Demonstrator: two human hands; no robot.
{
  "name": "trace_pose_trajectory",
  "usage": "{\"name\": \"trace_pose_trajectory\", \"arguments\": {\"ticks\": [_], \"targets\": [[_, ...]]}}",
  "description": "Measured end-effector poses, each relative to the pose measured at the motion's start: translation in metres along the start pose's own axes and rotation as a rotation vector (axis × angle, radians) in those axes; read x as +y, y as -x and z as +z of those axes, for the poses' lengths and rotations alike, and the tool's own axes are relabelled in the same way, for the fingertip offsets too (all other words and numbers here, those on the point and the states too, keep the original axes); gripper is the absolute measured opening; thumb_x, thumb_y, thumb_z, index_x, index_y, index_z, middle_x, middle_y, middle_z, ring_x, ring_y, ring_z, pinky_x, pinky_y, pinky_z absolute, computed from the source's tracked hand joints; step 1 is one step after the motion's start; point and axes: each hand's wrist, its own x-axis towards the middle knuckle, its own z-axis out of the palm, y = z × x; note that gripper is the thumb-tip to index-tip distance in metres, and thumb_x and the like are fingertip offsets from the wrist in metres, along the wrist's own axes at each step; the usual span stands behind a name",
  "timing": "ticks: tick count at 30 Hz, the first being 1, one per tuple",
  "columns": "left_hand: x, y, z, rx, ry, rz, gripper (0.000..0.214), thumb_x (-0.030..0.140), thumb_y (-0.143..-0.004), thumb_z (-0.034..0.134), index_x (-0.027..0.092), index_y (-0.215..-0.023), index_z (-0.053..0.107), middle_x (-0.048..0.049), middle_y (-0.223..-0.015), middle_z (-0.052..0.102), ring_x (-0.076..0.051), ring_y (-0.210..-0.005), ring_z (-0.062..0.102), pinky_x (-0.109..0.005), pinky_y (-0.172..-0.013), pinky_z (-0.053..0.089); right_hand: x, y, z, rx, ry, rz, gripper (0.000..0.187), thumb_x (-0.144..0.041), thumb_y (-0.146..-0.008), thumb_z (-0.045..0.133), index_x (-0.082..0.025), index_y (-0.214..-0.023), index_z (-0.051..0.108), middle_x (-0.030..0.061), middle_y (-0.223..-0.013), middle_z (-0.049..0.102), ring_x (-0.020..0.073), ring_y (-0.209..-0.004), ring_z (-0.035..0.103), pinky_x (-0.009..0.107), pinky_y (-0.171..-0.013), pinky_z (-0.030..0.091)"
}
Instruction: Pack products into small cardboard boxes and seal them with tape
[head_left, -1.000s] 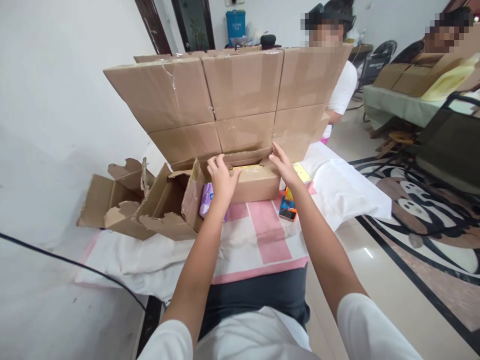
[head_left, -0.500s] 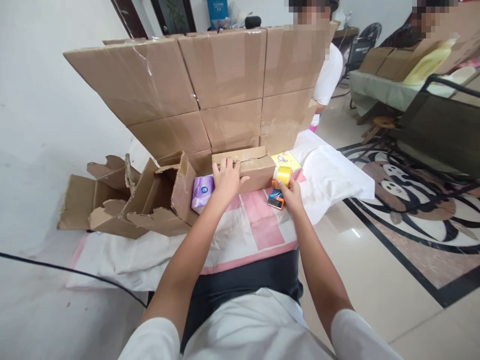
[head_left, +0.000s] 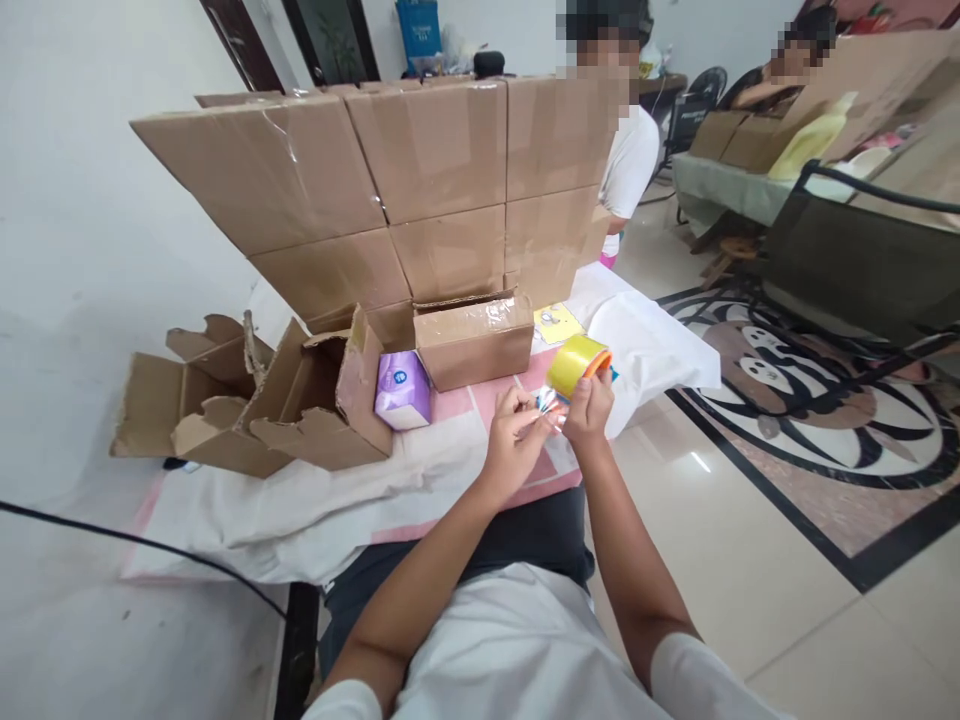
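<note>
1. Home interior, living-room type.
2. Glossy tile floor [head_left: 712, 530] with panda-pattern medallion [head_left: 765, 372], domestic decor.
3. Dark folding chair [head_left: 847, 240], low wooden stool [head_left: 733, 256], small fan [head_left: 709, 82]: household furnishings.
4. Pink-and-white cloth [head_left: 330, 510] draped as table cover.
5. Plain white wall [head_left: 90, 250]; maybe houseplant [head_left: 339, 45] by dark doorway [head_left: 328, 40], blurry.

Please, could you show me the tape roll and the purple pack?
Tape roll [head_left: 573, 365], head view: on its yellow outer side.
Purple pack [head_left: 403, 392], head view: on its front.
</note>
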Motion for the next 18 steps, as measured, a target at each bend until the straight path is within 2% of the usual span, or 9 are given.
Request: {"name": "trace_pose_trajectory", "arguments": {"ticks": [2,6,8,9,11,14,16,18], "targets": [[0.001,0.007,-0.006,-0.057,0.040,-0.080,0.038,0.048,-0.097,0.059,0.025,-0.072,0.076,-0.0048,-0.085,0.056,-0.021,-0.087,0.055,-0.036,-0.085,0.047,0.005,-0.003,0.002,0.122,0.022,0.011,0.060,-0.074,-0.094,0.026,-0.026,-0.074,0.055,0.0119,-0.079,0.058,0.0353,-0.092,0.061,0.057,-0.090,0.049],[-0.012,0.021,-0.008,-0.258,0.142,-0.273,0.047,0.055,-0.097,0.054,0.020,-0.072,0.075,-0.0035,-0.073,0.061,-0.018,-0.067,0.056,-0.033,-0.068,0.045,0.000,-0.012,0.009,0.360,-0.210,0.254,0.052,-0.067,-0.098,0.028,-0.025,-0.085,0.056,0.0077,-0.078,0.059,0.0287,-0.084,0.065,0.047,-0.079,0.055],[-0.021,0.026,-0.005,-0.302,0.154,-0.282,0.049,0.056,-0.097,0.053,0.020,-0.071,0.074,-0.0050,-0.073,0.066,-0.020,-0.070,0.061,-0.033,-0.069,0.047,-0.004,-0.014,0.011,0.359,-0.398,0.345,0.045,-0.064,-0.097,0.033,-0.024,-0.089,0.055,0.0059,-0.079,0.060,0.0260,-0.084,0.066,0.042,-0.076,0.057],[-0.026,0.027,-0.005,-0.313,0.150,-0.265,0.048,0.056,-0.096,0.054,0.021,-0.071,0.075,-0.0060,-0.075,0.068,-0.021,-0.075,0.063,-0.034,-0.072,0.048,-0.006,-0.013,0.009,0.304,-0.495,0.390,0.042,-0.062,-0.095,0.037,-0.024,-0.089,0.054,0.0054,-0.079,0.060,0.0251,-0.083,0.066,0.041,-0.076,0.057],[-0.035,0.027,-0.013,-0.279,0.100,-0.232,0.041,0.055,-0.091,0.061,0.022,-0.071,0.074,-0.0066,-0.080,0.070,-0.023,-0.082,0.064,-0.034,-0.078,0.049,-0.010,-0.010,-0.005,0.136,-0.648,0.472,0.037,-0.060,-0.091,0.045,-0.025,-0.082,0.052,0.0044,-0.075,0.060,0.0242,-0.076,0.066,0.042,-0.074,0.058],[-0.045,0.026,-0.040,-0.097,-0.023,-0.227,0.040,0.054,-0.089,0.063,0.023,-0.063,0.067,-0.0040,-0.070,0.064,-0.021,-0.073,0.058,-0.032,-0.071,0.047,-0.015,-0.012,-0.036,-0.043,-0.734,0.487,0.037,-0.060,-0.090,0.048,-0.027,-0.073,0.050,0.0036,-0.067,0.058,0.0237,-0.069,0.065,0.043,-0.074,0.059],[-0.047,0.024,-0.059,-0.003,-0.054,-0.239,0.045,0.054,-0.092,0.057,0.022,-0.060,0.062,-0.0012,-0.060,0.054,-0.018,-0.063,0.051,-0.030,-0.063,0.042,-0.016,-0.022,-0.046,-0.002,-0.721,0.451,0.042,-0.065,-0.093,0.041,-0.027,-0.078,0.055,0.0054,-0.071,0.062,0.0252,-0.076,0.069,0.044,-0.079,0.060],[-0.044,0.018,-0.068,0.023,-0.062,-0.224,0.046,0.053,-0.093,0.056,0.021,-0.061,0.061,0.0008,-0.057,0.050,-0.016,-0.058,0.047,-0.028,-0.059,0.039,-0.014,-0.036,-0.033,0.076,-0.650,0.410,0.053,-0.072,-0.094,0.034,-0.026,-0.088,0.059,0.0078,-0.078,0.067,0.0274,-0.087,0.072,0.045,-0.081,0.061]]}}
